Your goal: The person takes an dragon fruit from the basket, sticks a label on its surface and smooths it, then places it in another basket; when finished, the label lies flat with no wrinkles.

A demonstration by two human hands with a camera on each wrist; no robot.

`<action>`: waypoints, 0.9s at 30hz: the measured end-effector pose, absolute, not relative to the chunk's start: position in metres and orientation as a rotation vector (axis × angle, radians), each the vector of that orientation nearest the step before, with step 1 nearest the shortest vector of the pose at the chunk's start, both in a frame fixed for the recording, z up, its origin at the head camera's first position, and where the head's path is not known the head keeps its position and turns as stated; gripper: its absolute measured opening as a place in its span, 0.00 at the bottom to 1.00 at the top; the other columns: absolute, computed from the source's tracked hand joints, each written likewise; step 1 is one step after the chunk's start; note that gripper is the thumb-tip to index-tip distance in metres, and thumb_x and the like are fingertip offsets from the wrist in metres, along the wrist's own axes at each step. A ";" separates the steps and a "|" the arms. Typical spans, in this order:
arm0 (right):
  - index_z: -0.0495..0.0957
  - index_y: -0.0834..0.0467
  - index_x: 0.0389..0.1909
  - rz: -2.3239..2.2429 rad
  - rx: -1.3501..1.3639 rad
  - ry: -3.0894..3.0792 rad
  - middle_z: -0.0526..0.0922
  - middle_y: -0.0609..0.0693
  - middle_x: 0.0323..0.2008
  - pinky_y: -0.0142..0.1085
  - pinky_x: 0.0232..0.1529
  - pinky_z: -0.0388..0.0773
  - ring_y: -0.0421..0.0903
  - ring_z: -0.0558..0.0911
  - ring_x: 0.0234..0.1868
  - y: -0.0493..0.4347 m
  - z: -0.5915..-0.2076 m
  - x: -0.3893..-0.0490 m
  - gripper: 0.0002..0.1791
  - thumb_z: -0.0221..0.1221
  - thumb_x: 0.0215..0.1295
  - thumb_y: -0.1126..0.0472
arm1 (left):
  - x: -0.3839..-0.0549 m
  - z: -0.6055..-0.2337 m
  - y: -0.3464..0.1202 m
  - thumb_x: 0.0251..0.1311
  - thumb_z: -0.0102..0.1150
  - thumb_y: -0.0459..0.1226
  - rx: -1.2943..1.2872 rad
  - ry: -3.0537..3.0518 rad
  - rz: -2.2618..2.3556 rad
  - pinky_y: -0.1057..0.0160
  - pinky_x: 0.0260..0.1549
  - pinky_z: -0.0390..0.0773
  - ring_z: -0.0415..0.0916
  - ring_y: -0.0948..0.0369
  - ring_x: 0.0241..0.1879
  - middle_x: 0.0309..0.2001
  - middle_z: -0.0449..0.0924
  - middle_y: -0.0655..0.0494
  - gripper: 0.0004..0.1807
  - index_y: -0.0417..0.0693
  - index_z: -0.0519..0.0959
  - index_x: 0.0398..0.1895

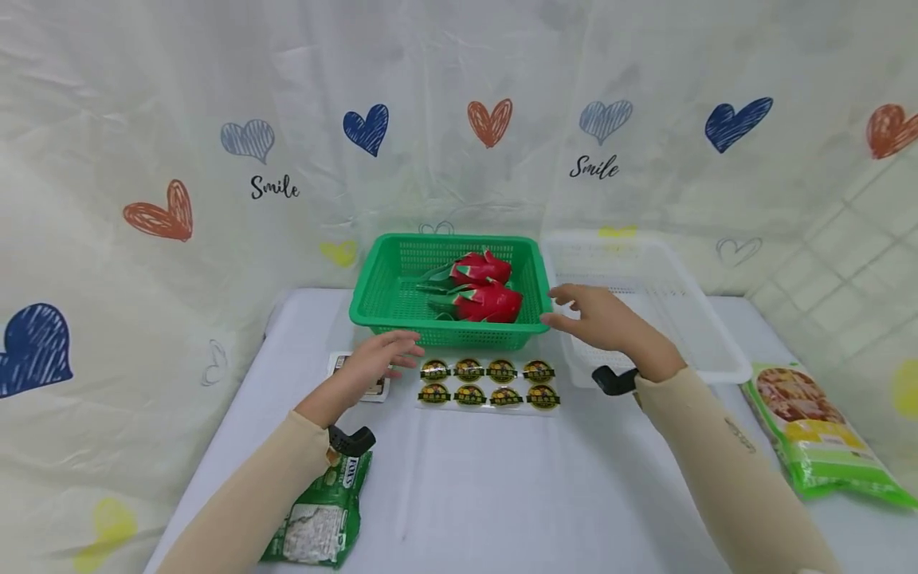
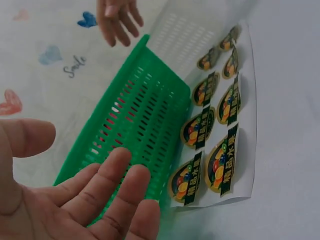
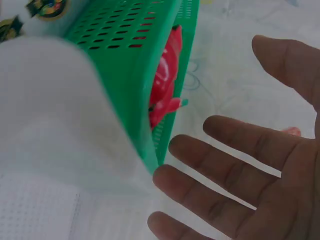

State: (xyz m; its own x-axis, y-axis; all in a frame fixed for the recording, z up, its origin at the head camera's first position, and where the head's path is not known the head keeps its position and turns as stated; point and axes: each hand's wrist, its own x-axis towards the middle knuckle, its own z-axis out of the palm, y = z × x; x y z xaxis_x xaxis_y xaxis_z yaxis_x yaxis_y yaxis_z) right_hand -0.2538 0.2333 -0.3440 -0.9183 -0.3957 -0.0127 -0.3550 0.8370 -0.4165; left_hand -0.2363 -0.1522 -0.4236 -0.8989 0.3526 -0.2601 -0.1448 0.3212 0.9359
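Observation:
Two red dragon fruits point(image 1: 489, 302) with green leafy tips lie in a green plastic basket point(image 1: 450, 335) at the back of the table. My left hand point(image 1: 369, 367) hovers by the basket's front left corner, fingers spread and holding nothing. At the basket's right end is my right hand point(image 1: 598, 316), fingers loosely extended and nothing in them, above the edge of a white basket point(image 1: 706, 335). A sheet of round fruit stickers point(image 2: 217, 130) lies flat in front of the green basket, close to the left fingers.
Beside the left hand lies a small white packet point(image 1: 376, 391), partly hidden by it. A green snack bag point(image 1: 319, 518) is under the left forearm. Another green and yellow bag point(image 1: 817, 430) lies at the right. A printed cloth point(image 1: 445, 183) hangs behind the table.

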 end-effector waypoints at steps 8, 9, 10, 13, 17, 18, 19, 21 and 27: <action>0.67 0.65 0.74 -0.588 -0.591 2.764 0.72 0.65 0.72 0.61 0.70 0.72 0.65 0.72 0.72 0.175 -0.339 -0.317 0.37 0.56 0.77 0.43 | -0.261 -0.441 -0.146 0.83 0.36 0.56 0.104 1.805 1.828 0.48 0.69 0.73 0.84 0.58 0.57 0.64 0.83 0.50 0.33 0.45 0.65 0.77; 0.65 0.66 0.75 -0.577 -0.574 2.750 0.70 0.66 0.74 0.62 0.72 0.69 0.65 0.69 0.74 0.170 -0.341 -0.323 0.38 0.56 0.77 0.43 | -0.262 -0.442 -0.145 0.82 0.35 0.56 0.090 1.782 1.854 0.50 0.67 0.73 0.85 0.60 0.55 0.62 0.85 0.51 0.33 0.45 0.66 0.77; 0.64 0.67 0.76 -0.575 -0.554 2.732 0.69 0.66 0.75 0.61 0.73 0.68 0.65 0.68 0.75 0.166 -0.343 -0.329 0.40 0.56 0.77 0.42 | -0.264 -0.441 -0.145 0.82 0.35 0.57 0.076 1.765 1.876 0.51 0.67 0.74 0.86 0.62 0.53 0.60 0.86 0.53 0.33 0.45 0.67 0.76; 0.65 0.68 0.75 -0.573 -0.524 2.707 0.72 0.67 0.71 0.58 0.71 0.72 0.64 0.73 0.71 0.156 -0.352 -0.341 0.41 0.58 0.75 0.41 | -0.267 -0.440 -0.142 0.82 0.36 0.57 0.013 1.737 1.933 0.53 0.65 0.74 0.87 0.65 0.49 0.53 0.89 0.60 0.33 0.44 0.70 0.74; 0.77 0.63 0.37 -0.585 -0.491 2.743 0.78 0.56 0.27 0.41 0.38 0.76 0.49 0.75 0.28 0.147 -0.366 -0.352 0.25 0.64 0.70 0.42 | -0.269 -0.441 -0.137 0.82 0.39 0.56 -0.051 1.723 1.984 0.52 0.67 0.71 0.87 0.66 0.46 0.46 0.91 0.64 0.31 0.44 0.72 0.71; 0.72 0.59 0.28 -0.586 -0.477 2.755 0.70 0.51 0.20 0.39 0.32 0.69 0.46 0.67 0.22 0.144 -0.368 -0.354 0.25 0.66 0.68 0.42 | -0.269 -0.440 -0.136 0.82 0.39 0.56 -0.064 1.717 1.999 0.51 0.67 0.71 0.87 0.66 0.46 0.46 0.91 0.64 0.30 0.45 0.72 0.71; 0.65 0.56 0.23 -0.587 -0.458 2.765 0.62 0.48 0.17 0.38 0.29 0.63 0.44 0.60 0.20 0.141 -0.370 -0.356 0.28 0.68 0.67 0.42 | -0.268 -0.440 -0.135 0.82 0.40 0.55 -0.074 1.712 2.015 0.52 0.66 0.70 0.87 0.66 0.46 0.46 0.91 0.63 0.30 0.45 0.72 0.70; 0.60 0.53 0.21 -0.591 -0.417 2.779 0.57 0.45 0.16 0.37 0.27 0.60 0.42 0.56 0.19 0.136 -0.371 -0.358 0.31 0.70 0.64 0.42 | -0.268 -0.441 -0.133 0.82 0.41 0.54 -0.095 1.692 2.052 0.53 0.64 0.70 0.87 0.66 0.45 0.47 0.91 0.62 0.29 0.44 0.72 0.70; 0.70 0.56 0.22 -0.562 -0.414 2.826 0.61 0.44 0.13 0.36 0.26 0.62 0.41 0.58 0.18 0.131 -0.371 -0.360 0.27 0.73 0.60 0.42 | -0.270 -0.440 -0.130 0.82 0.42 0.52 -0.117 1.632 2.144 0.57 0.57 0.70 0.87 0.67 0.43 0.43 0.91 0.63 0.28 0.42 0.73 0.69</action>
State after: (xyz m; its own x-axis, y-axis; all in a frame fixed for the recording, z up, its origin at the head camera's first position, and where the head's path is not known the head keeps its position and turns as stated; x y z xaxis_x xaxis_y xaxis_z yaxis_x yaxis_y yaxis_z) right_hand -0.3601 0.1315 -0.3709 -0.9336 -0.3164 -0.1683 -0.2280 0.8866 -0.4024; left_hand -0.2701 -0.1298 -0.4395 -0.8993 0.2918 -0.3259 -0.3918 -0.2059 0.8967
